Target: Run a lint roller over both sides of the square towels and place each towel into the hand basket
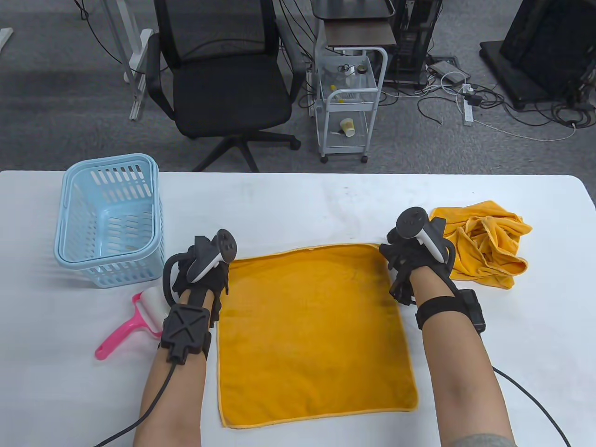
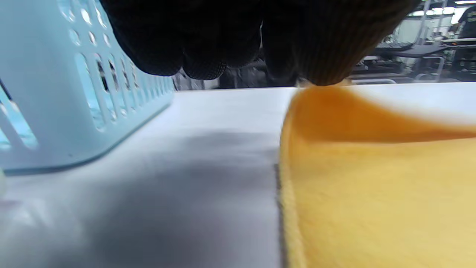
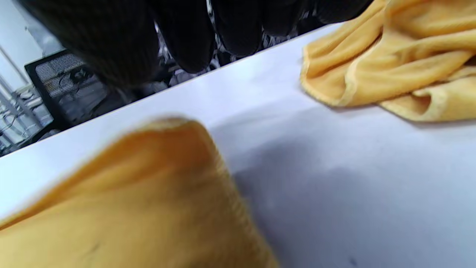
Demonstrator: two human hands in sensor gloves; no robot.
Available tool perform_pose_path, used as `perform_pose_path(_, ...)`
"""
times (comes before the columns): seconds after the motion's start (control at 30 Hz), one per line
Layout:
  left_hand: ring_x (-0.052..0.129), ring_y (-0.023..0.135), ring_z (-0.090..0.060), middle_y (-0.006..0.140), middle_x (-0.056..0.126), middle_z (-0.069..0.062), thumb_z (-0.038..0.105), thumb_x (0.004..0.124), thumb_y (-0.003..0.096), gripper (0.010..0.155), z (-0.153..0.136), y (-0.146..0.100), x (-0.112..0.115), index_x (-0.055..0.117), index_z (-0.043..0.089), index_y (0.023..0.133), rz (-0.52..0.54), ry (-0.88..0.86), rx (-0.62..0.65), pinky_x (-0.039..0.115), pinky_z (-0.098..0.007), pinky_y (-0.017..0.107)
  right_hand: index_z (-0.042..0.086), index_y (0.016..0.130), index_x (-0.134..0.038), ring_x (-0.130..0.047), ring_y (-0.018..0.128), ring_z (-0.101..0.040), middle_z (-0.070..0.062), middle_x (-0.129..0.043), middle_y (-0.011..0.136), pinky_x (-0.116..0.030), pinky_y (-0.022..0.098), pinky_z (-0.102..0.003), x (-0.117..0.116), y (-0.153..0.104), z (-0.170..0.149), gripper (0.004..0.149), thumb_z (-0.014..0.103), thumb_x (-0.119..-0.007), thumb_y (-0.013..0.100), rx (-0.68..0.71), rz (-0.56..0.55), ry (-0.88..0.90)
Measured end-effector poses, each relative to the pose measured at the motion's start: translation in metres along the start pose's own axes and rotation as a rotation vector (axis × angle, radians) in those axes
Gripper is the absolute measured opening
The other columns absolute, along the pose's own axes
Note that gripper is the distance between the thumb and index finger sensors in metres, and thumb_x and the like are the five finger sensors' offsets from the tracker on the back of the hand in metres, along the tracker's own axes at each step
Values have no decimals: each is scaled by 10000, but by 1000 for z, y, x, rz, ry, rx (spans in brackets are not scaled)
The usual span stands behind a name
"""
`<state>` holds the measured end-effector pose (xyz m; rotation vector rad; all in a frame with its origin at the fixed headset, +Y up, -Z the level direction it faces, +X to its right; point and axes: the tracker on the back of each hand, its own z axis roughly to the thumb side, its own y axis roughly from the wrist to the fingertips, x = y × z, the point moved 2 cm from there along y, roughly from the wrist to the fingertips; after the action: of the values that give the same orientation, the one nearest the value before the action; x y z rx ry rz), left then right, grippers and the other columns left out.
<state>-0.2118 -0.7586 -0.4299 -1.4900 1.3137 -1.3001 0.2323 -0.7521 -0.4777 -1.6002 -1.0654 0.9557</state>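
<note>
On the white counter [image 1: 326, 205], a flat orange towel [image 1: 314, 330] lies spread between both gloved hands.
The left hand [image 1: 200, 274] pinches the towel's far-left corner, lifting it slightly; the right hand [image 1: 409, 260] hangs at the far-right corner, which is raised, though whether its fingers hold it cannot be told. A pink lint roller [image 1: 135, 321] lies beside the left wrist, a light-blue hand basket [image 1: 109, 223] stands just beyond, and a crumpled towel [image 1: 489, 242] sits right.

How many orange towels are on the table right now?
2: a flat orange square towel spread between both hands, and a crumpled orange towel at its far right. The crumpled heap may hide another.
</note>
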Motion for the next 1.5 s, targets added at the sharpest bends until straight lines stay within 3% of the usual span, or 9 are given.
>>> perform_pose_path(0.27,724,1034,-377,1166,587,-40,461,760,507,528,-25,-25,-17,668,324,1008,-5,6,48,654,-580,732,204,1049,-647,-430,1051,-473,-167,-498,1132,-498,702,-679,9,-15,-3,656,528,-775,494,97,-3,-89)
perform_pose_path(0.43,691,1057,-388,1184,554,-39,572,802,445,676,-80,-56,-21,605,329,1044,-66,10,52,628,-606,739,197,1102,-560,-390,1053,-498,-193,-433,1151,-481,696,-699,8,-51,-10,806,587,-828,449,257,90,-181)
perform_pose_path(0.6,575,1098,-457,1222,414,-102,663,852,347,963,-143,-78,4,437,246,1109,-248,-5,-33,569,-657,750,196,1140,-457,-336,1056,-516,-207,-347,1168,-455,695,-716,-3,-95,-24,921,612,-861,424,386,213,-252)
perform_pose_path(0.73,504,1115,-488,1228,345,-141,666,887,313,1062,-171,-90,28,372,201,1117,-384,25,-68,535,-675,756,185,1152,-393,-316,1056,-530,-219,-312,1172,-444,692,-727,-21,-125,-39,984,619,-877,414,432,297,-361)
perform_pose_path(0.83,555,1103,-472,1217,411,-140,618,894,350,989,-184,-92,46,421,200,1111,-393,80,-127,553,-664,754,183,1153,-371,-309,1053,-535,-224,-296,1174,-439,692,-729,-34,-137,-48,997,616,-882,413,433,352,-424)
perform_pose_path(1.0,686,1048,-392,1156,580,-55,493,757,489,570,-184,-87,66,598,305,1003,-302,30,-189,607,-615,743,180,1145,-388,-324,1052,-531,-224,-313,1169,-441,692,-727,-49,-140,-58,981,593,-895,414,419,320,-452)
perform_pose_path(1.2,742,1014,-393,1114,663,-46,453,807,489,472,-127,-100,29,699,314,928,-187,-135,36,625,-624,727,180,1144,-407,-340,1048,-535,-226,-329,1167,-445,690,-727,-49,-138,-63,969,591,-893,413,415,325,-413)
perform_pose_path(1.33,885,929,-357,968,831,19,506,793,489,473,-26,-130,-8,658,406,931,-131,-111,337,686,-616,704,179,1144,-412,-338,1049,-535,-227,-333,1167,-444,690,-727,-49,-138,-62,968,588,-896,413,417,326,-411)
perform_pose_path(1.5,1007,697,-285,862,875,26,512,774,483,503,92,-169,-3,633,384,949,-161,-76,641,856,-554,581,178,1143,-419,-345,1048,-535,-226,-341,1166,-447,689,-727,-50,-138,-65,959,590,-888,416,415,327,-396)
